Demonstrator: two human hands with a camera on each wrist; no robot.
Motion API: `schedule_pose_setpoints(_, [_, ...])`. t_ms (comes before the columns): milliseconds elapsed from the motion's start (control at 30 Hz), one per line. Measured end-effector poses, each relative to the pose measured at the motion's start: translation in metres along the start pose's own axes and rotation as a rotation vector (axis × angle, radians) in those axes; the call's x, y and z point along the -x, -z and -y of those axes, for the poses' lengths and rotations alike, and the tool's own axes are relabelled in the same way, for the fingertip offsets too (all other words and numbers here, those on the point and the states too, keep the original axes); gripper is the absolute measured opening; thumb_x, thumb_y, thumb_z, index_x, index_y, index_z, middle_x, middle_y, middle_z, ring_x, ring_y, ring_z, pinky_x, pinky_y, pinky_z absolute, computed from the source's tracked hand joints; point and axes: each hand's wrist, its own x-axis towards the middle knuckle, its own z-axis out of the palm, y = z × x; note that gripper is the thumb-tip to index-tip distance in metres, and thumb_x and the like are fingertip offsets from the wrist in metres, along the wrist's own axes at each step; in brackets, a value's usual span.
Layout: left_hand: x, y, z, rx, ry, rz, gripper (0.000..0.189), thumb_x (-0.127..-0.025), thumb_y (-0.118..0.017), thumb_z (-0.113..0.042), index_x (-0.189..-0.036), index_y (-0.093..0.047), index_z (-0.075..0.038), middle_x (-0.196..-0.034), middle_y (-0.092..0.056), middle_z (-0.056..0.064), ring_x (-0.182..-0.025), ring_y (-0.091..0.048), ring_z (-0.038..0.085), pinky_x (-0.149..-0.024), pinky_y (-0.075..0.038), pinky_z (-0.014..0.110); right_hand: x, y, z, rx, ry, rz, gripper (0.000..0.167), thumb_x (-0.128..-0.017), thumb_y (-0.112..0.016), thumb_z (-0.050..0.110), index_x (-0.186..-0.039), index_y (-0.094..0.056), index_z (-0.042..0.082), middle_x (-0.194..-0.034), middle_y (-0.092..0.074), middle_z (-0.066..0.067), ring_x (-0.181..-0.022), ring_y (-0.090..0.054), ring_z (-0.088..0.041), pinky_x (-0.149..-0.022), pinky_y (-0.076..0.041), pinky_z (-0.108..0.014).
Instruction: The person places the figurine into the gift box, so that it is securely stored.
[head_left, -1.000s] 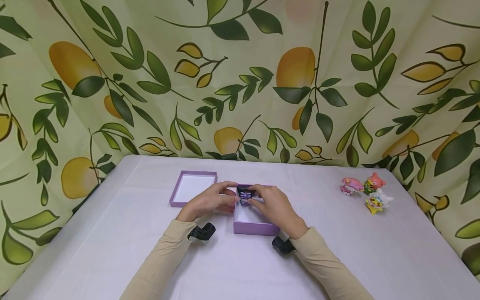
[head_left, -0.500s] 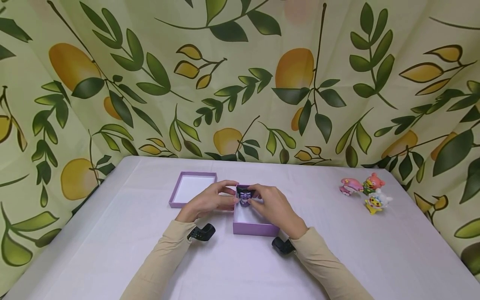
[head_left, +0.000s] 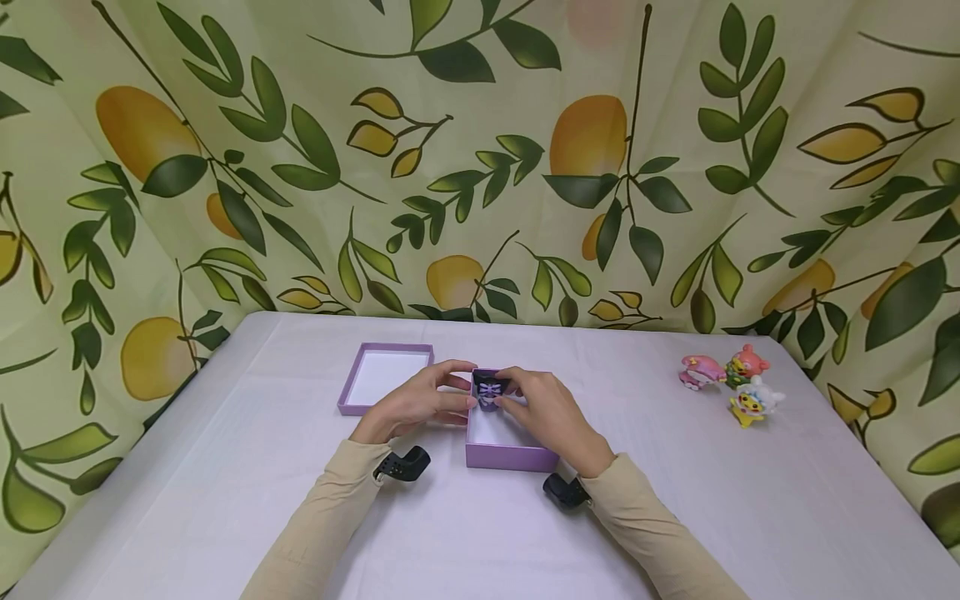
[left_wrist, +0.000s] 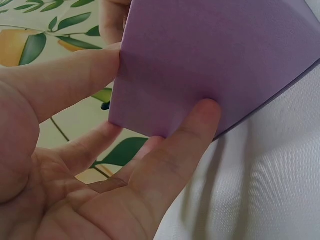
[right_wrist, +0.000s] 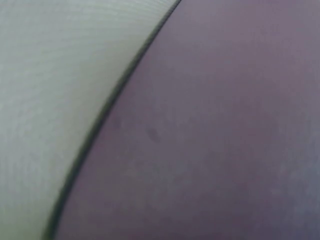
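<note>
A purple box (head_left: 512, 457) with a white inside stands at the middle of the table. In its far left corner is a small black and purple toy figure (head_left: 491, 392). My right hand (head_left: 551, 412) reaches over the box and pinches this figure between thumb and fingers. My left hand (head_left: 420, 400) holds the box's left side: in the left wrist view the thumb meets the rim, some fingers reach round the far corner and one fingertip presses the purple wall (left_wrist: 200, 65). The right wrist view shows only a box wall (right_wrist: 210, 125) close up.
A shallow purple lid (head_left: 386, 375), white side up, lies left of the box. At the right rear of the white-covered table (head_left: 750, 500) stand a pink figurine (head_left: 702, 372), a pink and green one (head_left: 747, 365) and a white and yellow one (head_left: 753, 403). A fruit-patterned curtain (head_left: 480, 167) hangs behind.
The toy figure sits slightly lower in the box corner, still between my right fingers. Both hands stay almost where they were.
</note>
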Motion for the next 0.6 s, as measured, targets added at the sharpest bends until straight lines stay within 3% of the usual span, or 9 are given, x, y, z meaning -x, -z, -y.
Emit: schedule_pose_setpoints(600, [-0.0003,0.0002,0.0015,0.000,-0.007,-0.001,0.059,-0.092,-0.065,-0.001,-0.145,-0.041,-0.001,-0.128,-0.046,0.023,-0.091,-0.065,0.022,-0.094,-0.059,0.045,-0.0007,0.0042,-0.0020,-0.060,0.023,0.016,0.033,-0.085,-0.078,0.013,-0.115,-0.069,0.005,-0.097,-0.073,-0.007,-0.089,-0.067,-0.020,-0.078,-0.059,-0.035])
